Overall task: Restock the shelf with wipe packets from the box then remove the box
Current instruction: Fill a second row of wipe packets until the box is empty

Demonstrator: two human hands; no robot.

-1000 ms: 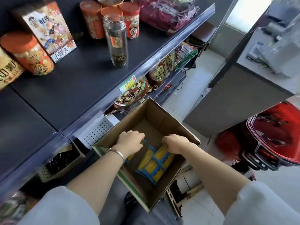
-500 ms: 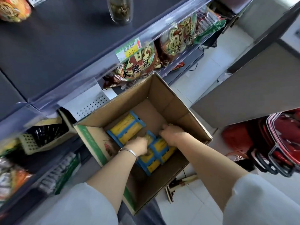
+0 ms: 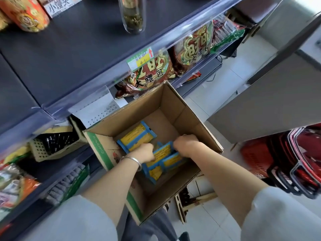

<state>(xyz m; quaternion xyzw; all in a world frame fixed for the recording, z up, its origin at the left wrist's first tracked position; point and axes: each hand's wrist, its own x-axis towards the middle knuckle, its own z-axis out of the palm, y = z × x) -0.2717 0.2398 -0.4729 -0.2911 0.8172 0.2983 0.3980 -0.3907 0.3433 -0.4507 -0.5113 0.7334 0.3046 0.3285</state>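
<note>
The fingertips of both hands were hidden by the wipe packets (image 3: 166,160), and the print on them was too blurred to be read. The left hand (image 3: 145,153) (a thin metal bangle (image 3: 132,160) was worn at its wrist) and the right hand (image 3: 186,145) were curled round opposite ends of that flat, glossy bundle, yellow with blue borders. A further packet (image 3: 137,138) was seen lying beside it on the floor of the brown corrugated cardboard box (image 3: 173,108), just below the dark shelf (image 3: 69,49). A glass jar (image 3: 132,18) standing there was cut off at the top.
</note>
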